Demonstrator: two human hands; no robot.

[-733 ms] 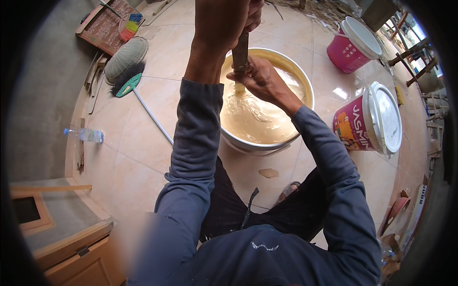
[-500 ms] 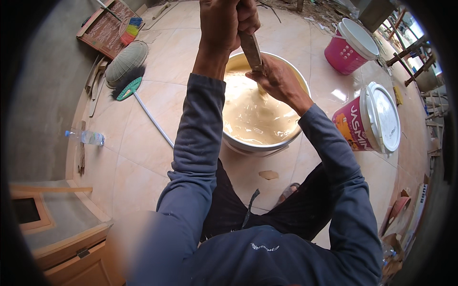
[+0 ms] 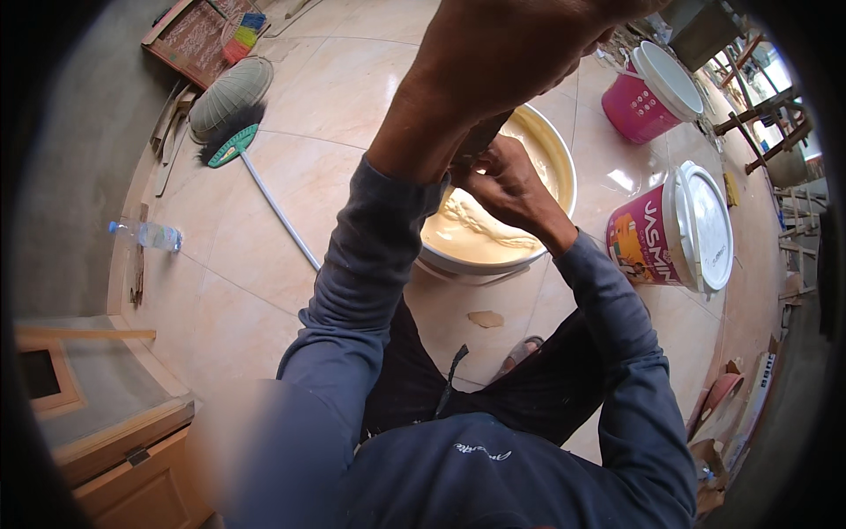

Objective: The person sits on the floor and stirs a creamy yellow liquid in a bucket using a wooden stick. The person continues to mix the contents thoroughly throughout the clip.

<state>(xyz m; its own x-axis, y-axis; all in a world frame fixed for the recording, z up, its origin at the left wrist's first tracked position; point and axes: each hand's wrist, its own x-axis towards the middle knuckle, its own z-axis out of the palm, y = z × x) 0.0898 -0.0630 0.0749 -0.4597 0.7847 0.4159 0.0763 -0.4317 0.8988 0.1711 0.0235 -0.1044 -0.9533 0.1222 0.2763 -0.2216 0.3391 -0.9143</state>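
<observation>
A wide white bucket (image 3: 483,267) of creamy pale-yellow paint (image 3: 460,231) stands on the floor before me. A flat wooden stick (image 3: 484,137) slants down into the paint. My left hand (image 3: 520,57) is closed round its upper part, high over the bucket; the fingers are mostly hidden behind the hand. Lower down, just above the paint, my right hand (image 3: 509,183) grips the same stick with bent fingers. Thick folds show on the paint's surface, and the stick's lower end is hidden.
To the right stand a lidded paint bucket (image 3: 648,234), tilted in view, and a pink bucket (image 3: 639,106). At left lie a green-headed broom (image 3: 233,146), a woven conical hat (image 3: 231,97) and a plastic bottle (image 3: 159,236). A wooden cabinet (image 3: 145,476) is near left.
My left hand has moved right and nearer, tilting the stick's top to the right. My right hand has shifted slightly lower, and the paint surface has folded into ridges.
</observation>
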